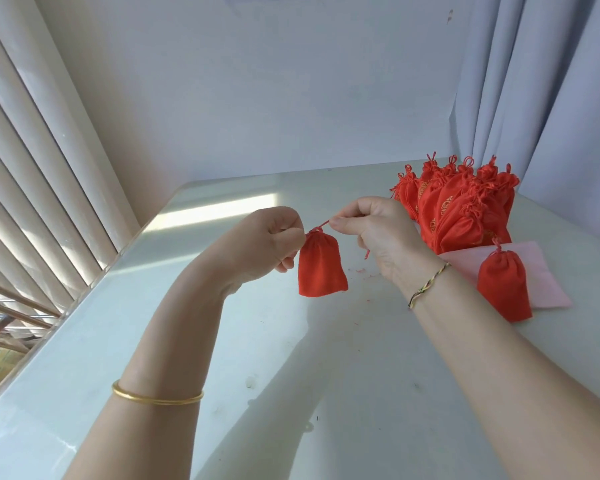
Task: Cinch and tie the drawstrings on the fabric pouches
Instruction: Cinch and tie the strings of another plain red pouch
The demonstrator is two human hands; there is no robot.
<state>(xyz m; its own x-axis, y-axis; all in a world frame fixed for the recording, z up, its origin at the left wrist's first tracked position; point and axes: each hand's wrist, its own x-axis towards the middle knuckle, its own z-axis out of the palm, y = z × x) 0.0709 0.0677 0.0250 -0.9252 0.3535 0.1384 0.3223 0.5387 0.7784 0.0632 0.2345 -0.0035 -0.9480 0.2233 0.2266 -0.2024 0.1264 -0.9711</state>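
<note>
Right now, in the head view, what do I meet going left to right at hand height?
Window blinds → left hand → held red pouch → right hand → lone red pouch on the pink sheet.

The drawstring [323, 224] shows only as a short red run between the left grip [274, 239] and the right grip [371, 230]; the cord vanishes inside both sets of curled fingers. Behind the right grip, the heap of red pouches [465, 206] is partly blocked, its gold motifs too small to read. Both forearms are cut off by the bottom edge.
</note>
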